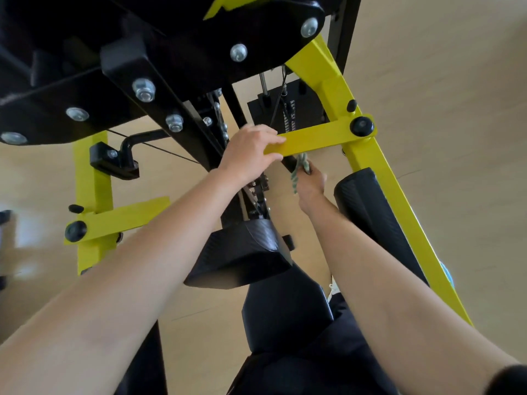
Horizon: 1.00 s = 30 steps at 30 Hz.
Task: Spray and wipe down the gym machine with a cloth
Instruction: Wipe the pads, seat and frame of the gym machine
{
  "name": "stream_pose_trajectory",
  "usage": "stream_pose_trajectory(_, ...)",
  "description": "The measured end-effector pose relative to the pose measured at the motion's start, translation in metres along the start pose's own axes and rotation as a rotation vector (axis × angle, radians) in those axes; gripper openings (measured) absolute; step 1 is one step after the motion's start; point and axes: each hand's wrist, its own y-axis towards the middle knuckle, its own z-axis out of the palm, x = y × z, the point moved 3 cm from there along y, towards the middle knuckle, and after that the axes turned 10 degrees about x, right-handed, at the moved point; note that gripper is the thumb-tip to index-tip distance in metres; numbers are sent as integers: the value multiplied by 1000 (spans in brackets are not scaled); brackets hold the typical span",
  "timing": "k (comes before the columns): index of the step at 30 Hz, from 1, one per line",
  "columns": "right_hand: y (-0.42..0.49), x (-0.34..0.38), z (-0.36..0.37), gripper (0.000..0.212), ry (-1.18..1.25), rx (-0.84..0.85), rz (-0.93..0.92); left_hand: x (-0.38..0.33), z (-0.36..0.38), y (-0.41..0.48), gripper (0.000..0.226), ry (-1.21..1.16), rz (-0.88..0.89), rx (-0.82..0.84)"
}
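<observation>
Both forearms reach in — left hand [251, 155] fingers clasp yellow bar [316, 136]; right hand [310, 185] fingers clench cloth [296, 175].

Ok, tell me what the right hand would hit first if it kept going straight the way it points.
Likely the yellow crossbar just beyond the right hand, which holds the cloth against a black part beneath it. Depth is unclear, so it might pass under.
</observation>
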Motion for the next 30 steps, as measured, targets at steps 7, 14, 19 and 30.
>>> stream_pose_trajectory(7, 11, 10, 9, 22, 308, 11, 105, 11, -5, 32, 38, 79, 66, -49)
stream_pose_trajectory(14, 13, 33, 25, 32, 588, 13, 120, 7, -18, 60, 39, 116, 58, -3)
stream_pose_trajectory(19, 25, 34, 22, 34, 592, 70, 166, 8, -22, 63, 41, 117, 57, 1)
stream_pose_trajectory(30, 5, 22, 32, 11, 455, 169, 312, 12, -25, 48, 36, 85, 39, 46)
